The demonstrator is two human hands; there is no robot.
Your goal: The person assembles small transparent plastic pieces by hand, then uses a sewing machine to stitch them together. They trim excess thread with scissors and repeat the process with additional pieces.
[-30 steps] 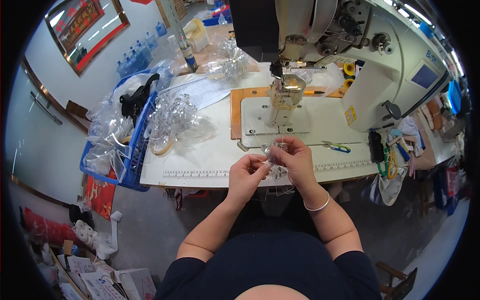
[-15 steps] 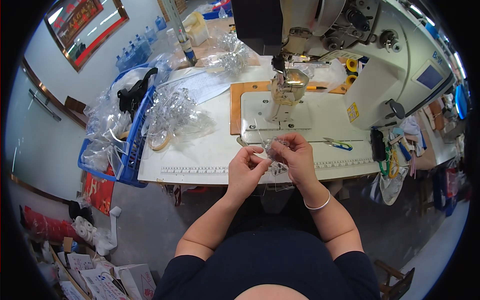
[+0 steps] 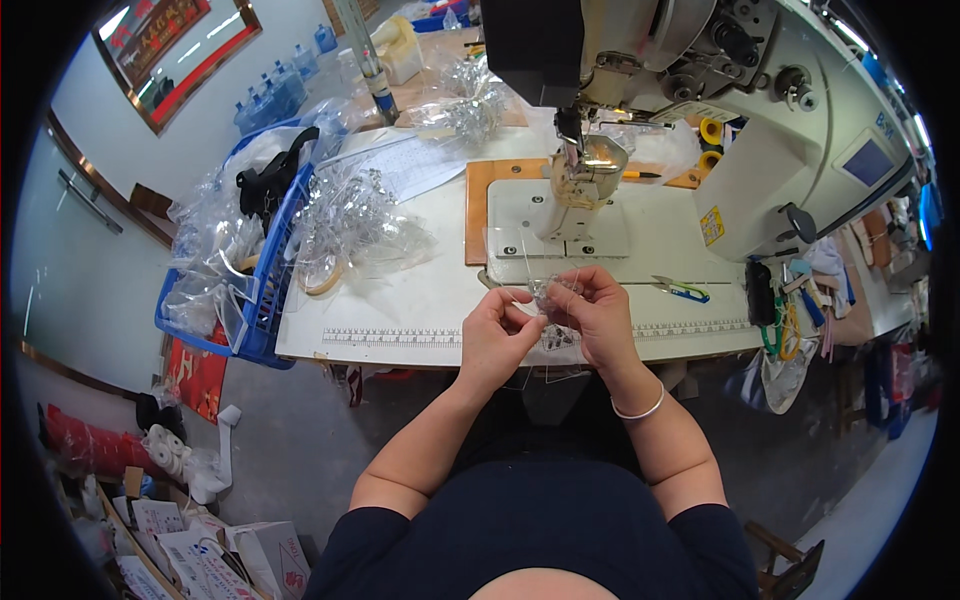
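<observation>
In front of the sewing machine's post (image 3: 575,210), both hands meet near the table's front edge. My right hand (image 3: 606,322) is closed on a small bundle of clear strands with shiny silvery pieces (image 3: 560,338). Thumb and fingers of my left hand (image 3: 492,338) are pinched together at the left side of the same bundle. Thin clear strands stick up above the fingers and hang below them, past the table edge. The fingers hide much of the bundle, so its exact shape cannot be made out.
To the left lies a heap of similar silvery strands (image 3: 350,225), beside a blue plastic basket (image 3: 268,290) of plastic bags. Small green-and-blue thread snips (image 3: 682,290) lie right of my hands. A ruler strip (image 3: 390,338) runs along the front of the white table (image 3: 440,295).
The fingers have shifted slightly on the silvery bundle, and the strands above them sit differently. The whole view has moved a little. Both hands keep their hold.
</observation>
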